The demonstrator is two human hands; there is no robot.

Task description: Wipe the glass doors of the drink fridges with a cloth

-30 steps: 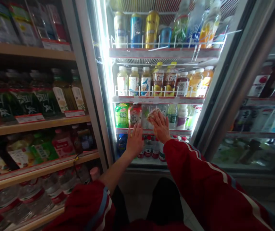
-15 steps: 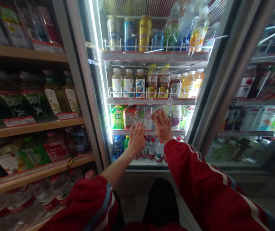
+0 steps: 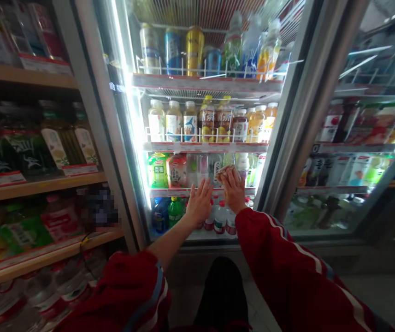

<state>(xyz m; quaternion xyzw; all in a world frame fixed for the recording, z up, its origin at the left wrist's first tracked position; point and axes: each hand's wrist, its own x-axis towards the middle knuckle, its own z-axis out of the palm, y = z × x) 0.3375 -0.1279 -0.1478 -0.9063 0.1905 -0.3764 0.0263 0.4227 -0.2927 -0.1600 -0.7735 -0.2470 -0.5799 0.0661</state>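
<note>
In the head view a lit drinks fridge with a glass door (image 3: 197, 90) stands before me. My right hand (image 3: 233, 190) presses a crumpled, brownish-pink cloth (image 3: 226, 174) against the glass, at the height of the third shelf. Just to its left, my left hand (image 3: 199, 203) is held up with fingers stretched out and nothing in it; whether its palm touches the glass I cannot tell. Behind the hands are a green bottle (image 3: 157, 170), a red bottle (image 3: 177, 170) and several clear bottles, partly hidden by my fingers.
On the left, wooden shelves (image 3: 45, 189) hold rows of bottles. A metal door frame (image 3: 297, 101) runs down the right of the glass, with a second fridge door (image 3: 342, 170) beyond it. Several small bottles (image 3: 220, 216) stand on the fridge's bottom shelf. My dark-clad knee (image 3: 221, 295) is below.
The fridge and shelves have shifted left in view as the camera turned right. My right hand with the cloth is slightly lower against the shelves, and my left hand is nearer to it.
</note>
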